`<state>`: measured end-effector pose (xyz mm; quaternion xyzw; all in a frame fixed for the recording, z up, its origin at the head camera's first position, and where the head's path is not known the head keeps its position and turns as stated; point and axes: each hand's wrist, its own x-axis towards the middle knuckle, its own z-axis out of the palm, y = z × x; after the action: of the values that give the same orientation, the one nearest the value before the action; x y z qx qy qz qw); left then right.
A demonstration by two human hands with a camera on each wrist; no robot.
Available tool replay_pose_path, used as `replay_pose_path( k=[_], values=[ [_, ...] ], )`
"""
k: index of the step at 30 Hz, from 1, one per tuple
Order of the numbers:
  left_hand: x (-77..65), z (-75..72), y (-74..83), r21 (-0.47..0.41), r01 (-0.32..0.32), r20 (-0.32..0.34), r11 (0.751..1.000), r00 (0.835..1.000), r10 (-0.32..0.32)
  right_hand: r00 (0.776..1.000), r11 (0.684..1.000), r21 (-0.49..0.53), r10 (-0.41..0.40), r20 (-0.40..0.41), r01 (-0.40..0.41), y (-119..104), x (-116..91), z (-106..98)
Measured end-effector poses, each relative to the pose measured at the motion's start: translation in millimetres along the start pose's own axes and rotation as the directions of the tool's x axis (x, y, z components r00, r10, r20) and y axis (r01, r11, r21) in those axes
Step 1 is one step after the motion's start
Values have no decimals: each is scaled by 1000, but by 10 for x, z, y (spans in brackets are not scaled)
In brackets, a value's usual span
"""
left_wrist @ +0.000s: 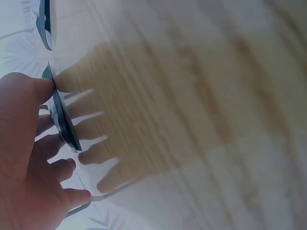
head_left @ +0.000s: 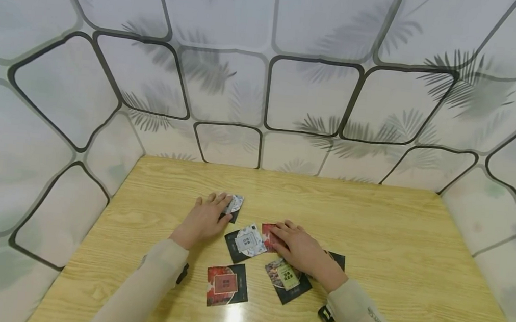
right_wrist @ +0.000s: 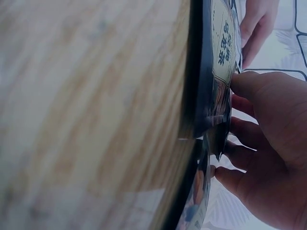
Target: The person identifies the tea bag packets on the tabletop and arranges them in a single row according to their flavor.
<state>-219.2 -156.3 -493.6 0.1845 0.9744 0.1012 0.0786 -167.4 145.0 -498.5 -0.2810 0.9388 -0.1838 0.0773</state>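
My left hand (head_left: 204,217) lies palm down with spread fingers on a blue-white and black tea sachet (head_left: 237,204) at the back left. In the left wrist view, the thumb touches that sachet's dark edge (left_wrist: 61,117). The right hand (head_left: 301,246) rests its fingers over a red tea sachet (head_left: 267,236), covering much of it. Between the hands lies another blue-white and black sachet (head_left: 245,243). A sachet with a yellow label (head_left: 288,278) sits just below the right hand, and a dark sachet (head_left: 338,260) is partly hidden behind the right wrist.
Nearer to me, a red and black sachet (head_left: 227,284) lies flat on the wooden table (head_left: 399,234). Patterned fabric walls (head_left: 311,96) enclose the table at the back and sides. A black wrist-strap piece (head_left: 325,315) hangs below the right sleeve.
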Motion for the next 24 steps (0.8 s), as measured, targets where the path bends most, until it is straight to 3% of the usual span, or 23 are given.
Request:
replay_pose_path(
  k=[24],
  values=[
    [217,-44,-180,11,43,6,999,999,-44,1000,1000,13,-3,-4,3,-1,-13,13]
  ],
)
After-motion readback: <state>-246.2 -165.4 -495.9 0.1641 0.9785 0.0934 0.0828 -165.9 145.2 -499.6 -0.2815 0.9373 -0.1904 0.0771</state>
